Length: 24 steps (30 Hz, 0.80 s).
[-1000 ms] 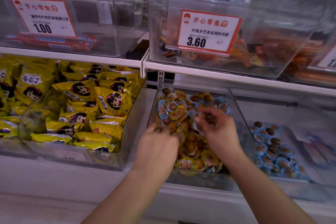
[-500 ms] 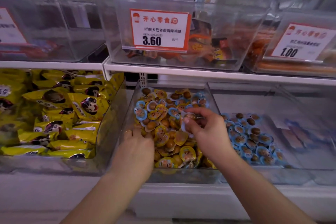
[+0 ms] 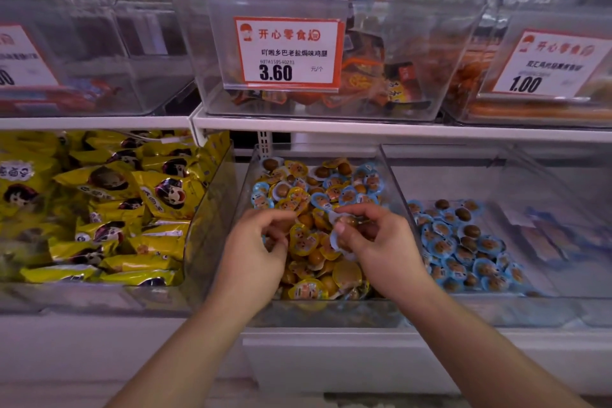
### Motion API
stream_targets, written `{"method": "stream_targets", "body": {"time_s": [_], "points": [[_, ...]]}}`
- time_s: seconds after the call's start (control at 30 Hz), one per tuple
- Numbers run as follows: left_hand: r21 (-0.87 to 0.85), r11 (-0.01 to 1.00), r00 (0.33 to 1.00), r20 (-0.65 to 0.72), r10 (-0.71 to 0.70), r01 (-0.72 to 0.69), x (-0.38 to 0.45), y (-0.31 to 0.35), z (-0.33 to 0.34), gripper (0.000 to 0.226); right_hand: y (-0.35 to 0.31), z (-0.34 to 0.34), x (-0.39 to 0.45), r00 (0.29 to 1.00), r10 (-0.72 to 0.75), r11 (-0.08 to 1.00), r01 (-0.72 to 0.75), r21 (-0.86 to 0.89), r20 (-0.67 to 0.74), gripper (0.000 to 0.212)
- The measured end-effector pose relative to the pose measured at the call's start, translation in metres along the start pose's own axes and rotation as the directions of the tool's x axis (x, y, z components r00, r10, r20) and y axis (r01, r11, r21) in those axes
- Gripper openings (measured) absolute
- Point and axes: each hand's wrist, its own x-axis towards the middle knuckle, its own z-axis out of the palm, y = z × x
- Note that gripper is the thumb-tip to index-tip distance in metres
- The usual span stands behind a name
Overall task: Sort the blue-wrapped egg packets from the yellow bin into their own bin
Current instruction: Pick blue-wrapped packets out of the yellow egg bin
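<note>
Right hand (image 3: pixel 374 235) pinching blue packets (image 3: pixel 341 232) over mixed bin (image 3: pixel 390 182), blue bin (image 3: pixel 543 275) just right of that grip, nearer than from left hand (image 3: pixel 258 248), fingers curled, seemingly holding nothing.

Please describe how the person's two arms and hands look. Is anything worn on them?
Both forearms are bare, with no sleeve in view up to the frame's lower edge. The left hand and the right hand wear no gloves, and no watch or bracelet shows at either wrist. No ring can be made out here.
</note>
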Motion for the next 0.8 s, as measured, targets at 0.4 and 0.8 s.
{"method": "stream_targets", "body": {"time_s": [0.4, 0.8], "points": [[-0.256, 0.926, 0.951, 0.064, 0.303, -0.278, -0.01, 0.046, 0.044, 0.067, -0.031, 0.004, -0.016, 0.891, 0.269, 0.619, -0.452, 0.643, 0.366, 0.026], [0.103, 0.973, 0.974, 0.118, 0.196, -0.208, 0.002, 0.008, 0.033, 0.03, 0.021, -0.133, 0.059, 0.853, 0.439, 0.882, -0.35, 0.315, -0.283, 0.038]]}}
